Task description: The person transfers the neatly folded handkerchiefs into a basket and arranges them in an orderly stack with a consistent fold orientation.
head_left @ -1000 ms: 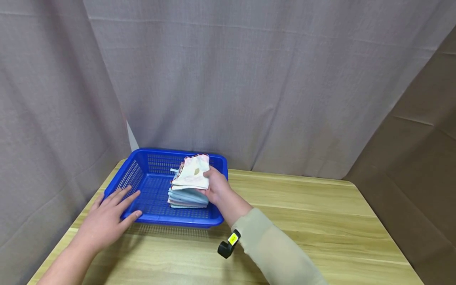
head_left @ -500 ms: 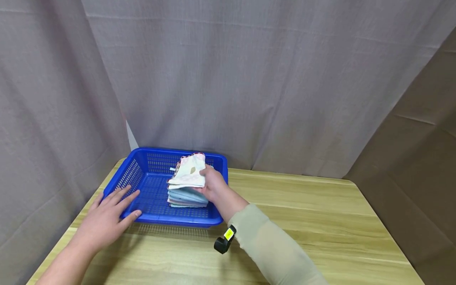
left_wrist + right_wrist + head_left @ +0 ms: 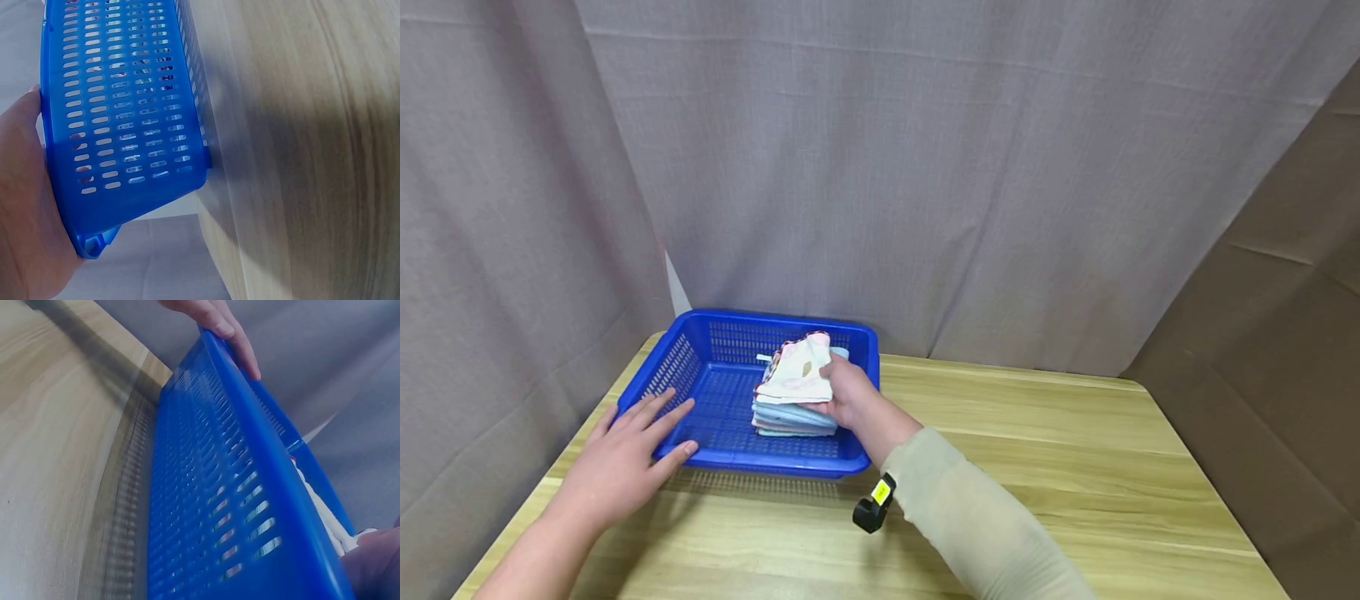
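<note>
A blue plastic basket (image 3: 722, 460) with slotted walls stands at the back left of the table. Inside its right half lies a stack of folded light-blue and pink cloths (image 3: 793, 421). On top of that stack is a folded white cloth (image 3: 792, 377) with a dark checked edge and a leaf print. My right hand (image 3: 853, 398) grips the white cloth by its right side, thumb above and fingers beneath. My left hand (image 3: 625, 467) rests on the basket's near left corner with its fingers spread; the left wrist view shows that hand (image 3: 25, 206) against the rim.
The wooden table (image 3: 1037, 467) extends to the right of the basket. A grey curtain (image 3: 880, 183) hangs behind, and a brown panel (image 3: 1270, 333) bounds the right side. A black camera mount (image 3: 872, 507) sits at my right wrist.
My right hand has shifted slightly left with the white cloth and then lowered it onto the stack. My left hand stays at the basket's corner.
</note>
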Motion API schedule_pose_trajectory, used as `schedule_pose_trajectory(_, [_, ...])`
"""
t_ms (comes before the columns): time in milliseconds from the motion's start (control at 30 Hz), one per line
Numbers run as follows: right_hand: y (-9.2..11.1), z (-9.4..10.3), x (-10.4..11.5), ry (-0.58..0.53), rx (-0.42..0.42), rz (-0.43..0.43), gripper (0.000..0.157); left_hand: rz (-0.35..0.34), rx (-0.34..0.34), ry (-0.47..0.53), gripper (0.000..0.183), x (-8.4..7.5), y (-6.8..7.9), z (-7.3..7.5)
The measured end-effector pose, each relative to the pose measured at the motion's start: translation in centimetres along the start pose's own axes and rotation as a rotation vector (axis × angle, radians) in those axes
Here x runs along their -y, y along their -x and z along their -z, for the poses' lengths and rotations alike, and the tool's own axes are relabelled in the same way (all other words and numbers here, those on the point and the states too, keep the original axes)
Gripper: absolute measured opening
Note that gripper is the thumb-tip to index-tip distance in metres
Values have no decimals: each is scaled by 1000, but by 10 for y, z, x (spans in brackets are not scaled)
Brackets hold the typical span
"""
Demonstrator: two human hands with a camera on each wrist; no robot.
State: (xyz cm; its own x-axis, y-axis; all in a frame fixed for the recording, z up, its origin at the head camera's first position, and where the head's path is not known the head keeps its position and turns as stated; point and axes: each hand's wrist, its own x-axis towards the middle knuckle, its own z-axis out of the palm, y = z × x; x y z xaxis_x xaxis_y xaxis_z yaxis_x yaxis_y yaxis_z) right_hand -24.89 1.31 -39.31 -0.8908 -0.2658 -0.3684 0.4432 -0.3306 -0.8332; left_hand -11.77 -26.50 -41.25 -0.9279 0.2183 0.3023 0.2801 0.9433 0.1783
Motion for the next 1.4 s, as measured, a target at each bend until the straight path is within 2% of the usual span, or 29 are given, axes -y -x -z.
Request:
schedule_pose_trajectory(433, [-1, 0, -4, 157, -37, 82, 53, -9, -17, 7, 62, -1, -2, -1])
schedule_pose_trajectory(567, [0, -1, -3, 218, -74, 106, 60, -5, -19, 8, 63, -1, -2, -1])
schedule_pose_trajectory(833, [9, -5, -3, 489, -202, 237, 69, -4, -25, 6, 63, 0, -2, -2])
schedule_pose_trajectory(1100, [15, -6, -5, 590, -228, 252, 73, -22, -64, 12, 61, -1, -2, -4])
schedule_pose_trajectory(1400, [19, -4, -6, 628, -264, 269, 73, -20, -48, 14, 63, -1, -5, -5])
